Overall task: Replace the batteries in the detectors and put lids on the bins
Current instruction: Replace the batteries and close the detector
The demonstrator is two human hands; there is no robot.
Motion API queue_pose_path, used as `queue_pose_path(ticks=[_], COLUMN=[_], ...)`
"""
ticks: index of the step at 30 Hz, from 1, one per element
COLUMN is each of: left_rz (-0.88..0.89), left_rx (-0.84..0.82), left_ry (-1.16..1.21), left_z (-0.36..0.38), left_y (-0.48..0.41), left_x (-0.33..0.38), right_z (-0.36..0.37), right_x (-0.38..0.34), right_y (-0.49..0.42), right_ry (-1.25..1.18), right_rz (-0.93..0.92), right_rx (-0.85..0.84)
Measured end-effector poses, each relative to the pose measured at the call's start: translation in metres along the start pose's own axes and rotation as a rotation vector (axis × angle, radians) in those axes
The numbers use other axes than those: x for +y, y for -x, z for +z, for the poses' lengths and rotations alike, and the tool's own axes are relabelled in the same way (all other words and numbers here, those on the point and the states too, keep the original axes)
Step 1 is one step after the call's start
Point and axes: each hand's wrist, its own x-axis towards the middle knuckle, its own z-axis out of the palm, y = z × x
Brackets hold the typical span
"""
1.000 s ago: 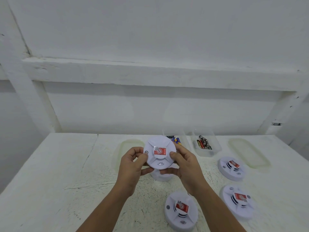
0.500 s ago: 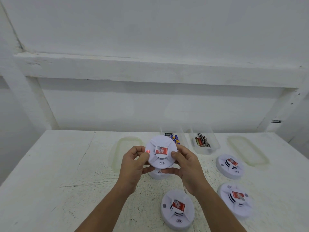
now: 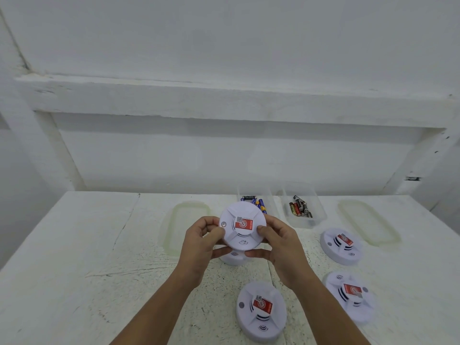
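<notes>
- Left lid (image 3: 185,226): flat on the table (image 3: 74,257), left of my hands, not on any bin.
- Left hand (image 3: 201,242): thumb on the face and fingers curled under the left edge of the held detector (image 3: 242,229), so it's gripping.
- Held detector: off the table between both hands, red label facing me (back and battery bay hidden from here).
- Second detector (image 3: 232,258): on the table directly below the held one, mostly covered.
- Left bin (image 3: 270,195): just beyond the held unit, blue batteries (image 3: 257,204) inside, no lid.
- Right hand (image 3: 281,245): thumb by the label, fingers wrapped under the right edge, also gripping.
- Near-centre detector (image 3: 261,311): face up on the table.
- Right bin (image 3: 318,212): red and black batteries (image 3: 300,209) inside, uncovered.
- Far-right detector (image 3: 341,245) and near-right detector (image 3: 349,298): both face up.
- Right lid (image 3: 368,224): flat at far right.
- Step, my read: getting this unit open for the battery swap.
- Next: counter-twist the halves or flip it to reach the bay. Can't tell which way it unlocks.
</notes>
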Motion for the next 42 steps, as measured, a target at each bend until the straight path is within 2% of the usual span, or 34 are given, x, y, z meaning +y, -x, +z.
queue_pose_path(ticks=[42], left_rz=[-0.059], left_rx=[-0.05], left_ry=[0.006], left_z=[0.022], left_y=[0.003], left_x=[-0.003], right_z=[-0.021], right_x=[-0.003], right_y=[0.01], right_ry=[0.079], right_rz=[0.042], right_rx=[0.074])
